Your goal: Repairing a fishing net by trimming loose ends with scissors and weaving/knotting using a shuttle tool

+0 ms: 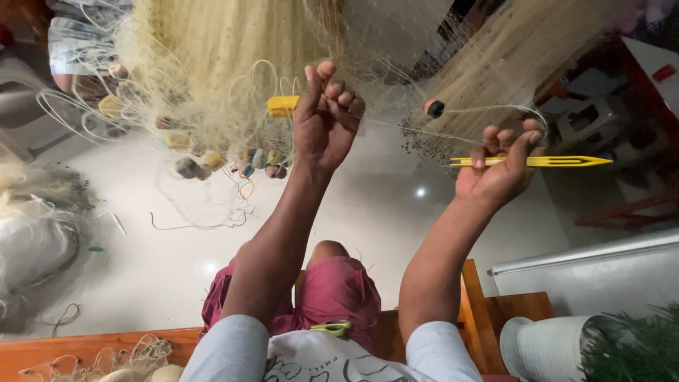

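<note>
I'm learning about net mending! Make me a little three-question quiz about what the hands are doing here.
1. True or false: the right hand holds a yellow netting needle.
2. What does the left hand pinch? A) scissors B) the pale fishing net beside a yellow float C) a cup
3. Fill in: a thin line runs between the two hands, past a small orange and ____ float.

Key: 1 true; 2 B; 3 black.
</note>
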